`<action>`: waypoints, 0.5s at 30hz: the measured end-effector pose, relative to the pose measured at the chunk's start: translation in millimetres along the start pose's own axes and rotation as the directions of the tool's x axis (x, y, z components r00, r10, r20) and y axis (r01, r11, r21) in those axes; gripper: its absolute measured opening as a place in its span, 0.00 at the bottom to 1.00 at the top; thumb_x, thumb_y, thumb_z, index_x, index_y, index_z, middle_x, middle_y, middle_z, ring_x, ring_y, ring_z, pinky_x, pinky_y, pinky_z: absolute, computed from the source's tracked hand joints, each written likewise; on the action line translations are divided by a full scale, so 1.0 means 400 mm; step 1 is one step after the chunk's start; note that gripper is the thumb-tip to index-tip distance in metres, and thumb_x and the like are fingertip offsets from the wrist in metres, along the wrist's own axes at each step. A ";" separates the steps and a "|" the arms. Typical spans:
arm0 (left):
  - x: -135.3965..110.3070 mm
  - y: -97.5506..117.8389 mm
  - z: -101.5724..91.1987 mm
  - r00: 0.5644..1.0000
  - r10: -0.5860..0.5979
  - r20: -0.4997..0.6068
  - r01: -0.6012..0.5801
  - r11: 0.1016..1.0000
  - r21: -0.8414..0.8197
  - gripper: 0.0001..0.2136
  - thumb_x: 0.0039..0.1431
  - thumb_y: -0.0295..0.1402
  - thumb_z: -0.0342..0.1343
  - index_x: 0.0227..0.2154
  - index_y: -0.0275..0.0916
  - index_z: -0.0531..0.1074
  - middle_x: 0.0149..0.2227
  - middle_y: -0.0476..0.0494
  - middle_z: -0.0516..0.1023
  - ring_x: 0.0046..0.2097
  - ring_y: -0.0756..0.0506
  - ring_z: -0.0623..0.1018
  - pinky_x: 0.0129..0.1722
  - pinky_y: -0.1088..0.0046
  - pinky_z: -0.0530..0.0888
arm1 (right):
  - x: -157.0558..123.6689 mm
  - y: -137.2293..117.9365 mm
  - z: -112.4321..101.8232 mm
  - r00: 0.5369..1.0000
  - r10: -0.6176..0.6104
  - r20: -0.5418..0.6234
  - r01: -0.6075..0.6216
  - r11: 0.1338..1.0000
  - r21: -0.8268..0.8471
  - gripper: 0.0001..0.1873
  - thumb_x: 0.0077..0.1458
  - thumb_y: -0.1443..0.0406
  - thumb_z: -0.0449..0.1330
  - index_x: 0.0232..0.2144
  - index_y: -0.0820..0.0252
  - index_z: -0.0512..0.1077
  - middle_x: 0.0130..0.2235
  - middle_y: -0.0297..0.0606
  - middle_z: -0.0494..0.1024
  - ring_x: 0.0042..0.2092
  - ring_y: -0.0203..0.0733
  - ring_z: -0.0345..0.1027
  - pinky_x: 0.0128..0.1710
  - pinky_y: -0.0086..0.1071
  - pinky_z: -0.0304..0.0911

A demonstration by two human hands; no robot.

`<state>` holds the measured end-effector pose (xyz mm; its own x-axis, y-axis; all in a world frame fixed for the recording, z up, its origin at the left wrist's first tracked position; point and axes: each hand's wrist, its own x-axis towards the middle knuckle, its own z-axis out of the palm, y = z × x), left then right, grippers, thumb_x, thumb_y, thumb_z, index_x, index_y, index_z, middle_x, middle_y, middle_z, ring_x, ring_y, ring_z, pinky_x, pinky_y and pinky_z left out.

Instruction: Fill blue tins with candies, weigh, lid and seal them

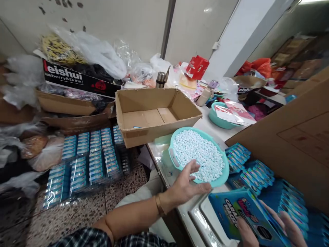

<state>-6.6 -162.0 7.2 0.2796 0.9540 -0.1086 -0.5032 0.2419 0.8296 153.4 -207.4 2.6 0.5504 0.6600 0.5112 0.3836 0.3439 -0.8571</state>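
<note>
My left hand (187, 183) rests with fingers spread on the near rim of a teal bowl (172, 156) filled with small white candies (200, 154). My right hand (272, 226) holds a blue printed display box (241, 212) at the lower right, thumb on its near edge and fingers along its far side. Both sit on a white table (190, 211).
An open cardboard box (154, 115) lies behind the bowl. Small blue packets (257, 171) pile up right of the bowl, under a large cardboard sheet (295, 137). Wrapped blue packs (87, 161) lie on the floor at left. A second teal bowl (218, 120) and bottles stand farther back.
</note>
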 end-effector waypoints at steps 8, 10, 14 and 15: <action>-0.049 -0.005 0.014 0.970 -0.041 0.238 0.089 0.977 -0.192 0.35 0.47 0.46 0.68 0.57 0.39 0.65 0.48 0.39 0.75 0.49 0.41 0.75 0.54 0.61 0.67 | -0.023 -0.068 0.047 0.940 -0.024 0.339 0.048 0.997 -0.063 0.28 0.61 0.58 0.55 0.62 0.53 0.59 0.62 0.47 0.63 0.62 0.57 0.58 0.59 0.58 0.55; -0.056 -0.002 -0.002 0.966 -0.090 0.243 0.140 0.970 -0.198 0.31 0.46 0.41 0.70 0.53 0.39 0.69 0.46 0.41 0.76 0.47 0.44 0.75 0.52 0.64 0.68 | -0.017 -0.063 0.051 0.907 -0.081 0.413 0.127 0.988 -0.087 0.23 0.63 0.58 0.52 0.59 0.53 0.63 0.62 0.46 0.63 0.63 0.56 0.57 0.59 0.56 0.55; -0.048 0.019 -0.051 0.966 -0.193 0.174 0.223 0.960 -0.169 0.38 0.35 0.28 0.74 0.53 0.45 0.69 0.44 0.47 0.78 0.41 0.47 0.76 0.46 0.69 0.71 | -0.011 -0.058 0.061 0.787 -0.051 0.615 0.140 0.985 -0.098 0.17 0.64 0.59 0.52 0.54 0.49 0.68 0.62 0.42 0.61 0.62 0.52 0.58 0.58 0.48 0.59; -0.044 0.026 -0.060 0.975 -0.184 0.127 0.203 0.966 -0.159 0.36 0.35 0.27 0.73 0.52 0.44 0.70 0.43 0.48 0.79 0.40 0.47 0.77 0.44 0.70 0.72 | -0.010 -0.062 0.070 0.762 -0.050 0.646 0.125 0.990 -0.071 0.18 0.64 0.59 0.51 0.55 0.49 0.67 0.63 0.42 0.60 0.63 0.51 0.57 0.59 0.47 0.59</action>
<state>-36.4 -172.1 4.5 0.4686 0.8629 -0.1891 -0.5596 0.4556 0.6923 120.9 -200.1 20.2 -0.0789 0.9169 0.3912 0.5009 0.3757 -0.7797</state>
